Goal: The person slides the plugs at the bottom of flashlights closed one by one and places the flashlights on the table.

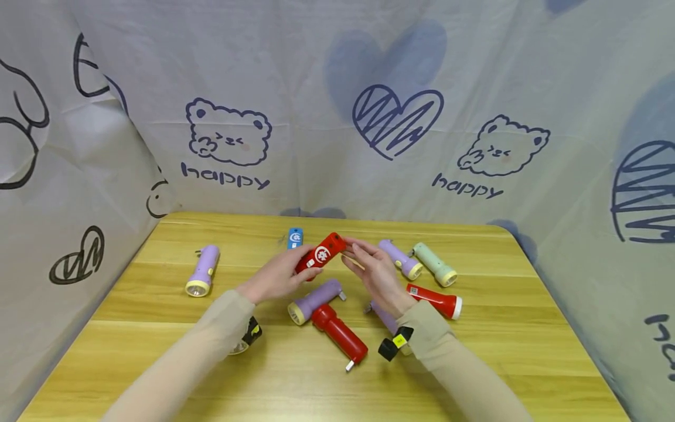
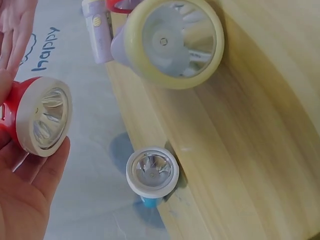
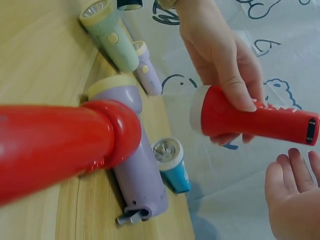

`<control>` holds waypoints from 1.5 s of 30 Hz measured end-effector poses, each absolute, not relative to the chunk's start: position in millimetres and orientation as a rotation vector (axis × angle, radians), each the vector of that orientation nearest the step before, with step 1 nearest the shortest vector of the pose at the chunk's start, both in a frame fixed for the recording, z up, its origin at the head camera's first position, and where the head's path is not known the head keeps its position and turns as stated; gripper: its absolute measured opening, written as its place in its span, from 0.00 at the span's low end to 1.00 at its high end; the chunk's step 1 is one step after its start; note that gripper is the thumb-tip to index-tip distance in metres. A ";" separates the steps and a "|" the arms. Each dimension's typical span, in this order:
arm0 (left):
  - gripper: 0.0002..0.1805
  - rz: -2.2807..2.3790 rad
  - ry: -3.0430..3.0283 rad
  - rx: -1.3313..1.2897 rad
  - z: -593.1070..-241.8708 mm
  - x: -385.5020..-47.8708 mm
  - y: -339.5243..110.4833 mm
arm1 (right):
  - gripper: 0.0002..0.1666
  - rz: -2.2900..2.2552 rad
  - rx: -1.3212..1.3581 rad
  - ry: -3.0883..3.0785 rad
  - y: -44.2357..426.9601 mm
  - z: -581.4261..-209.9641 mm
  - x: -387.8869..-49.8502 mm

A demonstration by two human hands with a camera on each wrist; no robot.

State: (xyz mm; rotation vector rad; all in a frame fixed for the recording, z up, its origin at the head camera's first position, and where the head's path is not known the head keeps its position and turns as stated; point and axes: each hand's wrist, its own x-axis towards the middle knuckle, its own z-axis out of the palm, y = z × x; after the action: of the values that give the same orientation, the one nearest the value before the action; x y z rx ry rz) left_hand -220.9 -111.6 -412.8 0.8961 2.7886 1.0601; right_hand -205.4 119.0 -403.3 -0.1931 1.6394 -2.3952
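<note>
Above the middle of the wooden table [image 1: 527, 328], nearer its far edge than its near one, the left hand [image 1: 276, 276] gripped a red flashlight [image 1: 321, 255], thumb on one side, fingers curled round the other. The right hand [image 1: 377, 272] held nothing; its fingers reached out just beside the tail end, and I could not tell whether they touched it. From the head, the white emblem [image 1: 321, 254] showed but the flashlight's front did not; the left wrist view gave its lens [image 2: 51, 119] and white rim. By the far edge, a blue flashlight [image 1: 295, 236] was partly hidden behind the left hand from the head, while both wrist views showed its white-ringed front. Below the hands lay a purple flashlight [image 1: 321, 296], with a second red flashlight [image 1: 345, 338] pointing its tail toward the near edge; only the head view showed that one's white prong [image 1: 350, 366]. Toward the left edge lay another purple flashlight [image 1: 205, 266], toward the far right corner a green flashlight [image 1: 434, 262].
</note>
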 end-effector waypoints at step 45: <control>0.28 0.878 2.752 -0.114 -433.2 -293.7 -189.5 | 0.25 -2.340 -0.301 1.783 139.3 -415.6 -200.9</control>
State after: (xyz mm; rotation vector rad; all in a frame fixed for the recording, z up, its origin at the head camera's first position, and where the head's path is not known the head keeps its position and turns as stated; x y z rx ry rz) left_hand -293.7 -189.5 -433.2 -0.1140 2.7522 0.8784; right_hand -200.9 139.3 -415.6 -0.3013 1.7833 -2.3400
